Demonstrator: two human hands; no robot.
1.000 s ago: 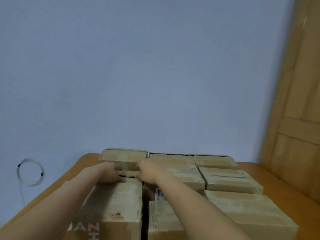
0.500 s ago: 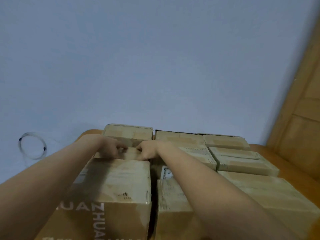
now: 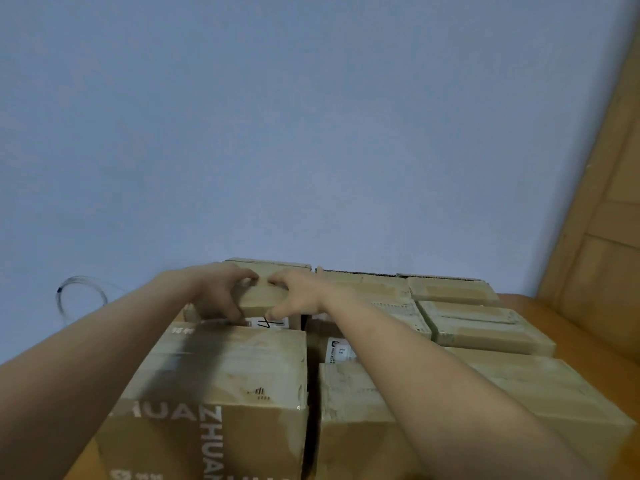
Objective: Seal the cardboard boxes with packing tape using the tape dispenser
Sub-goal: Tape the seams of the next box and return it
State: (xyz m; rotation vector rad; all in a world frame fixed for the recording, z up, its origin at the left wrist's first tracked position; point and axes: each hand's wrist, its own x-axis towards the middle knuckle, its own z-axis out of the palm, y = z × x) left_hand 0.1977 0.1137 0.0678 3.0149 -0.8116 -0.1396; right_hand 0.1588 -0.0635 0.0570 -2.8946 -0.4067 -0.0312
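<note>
Hands grip one small cardboard box (image 3: 264, 299) between them, left hand (image 3: 216, 294) and right hand (image 3: 298, 295) curled on its ends; it is plain tan, tape-glossed, with bigger boxes around.

You are looking at a large cardboard box (image 3: 221, 386) nearest you on the left, and its front face is showing big white letters: "UAN" running across and "ZHUAN" running down the corner edge. A small dark logo mark is sitting on its top, too small to read. A white label (image 3: 341, 351) on the box to the right is showing print too small to read. A white label (image 3: 268, 322) just below your hands is showing a handwritten mark you cannot make out.
</note>
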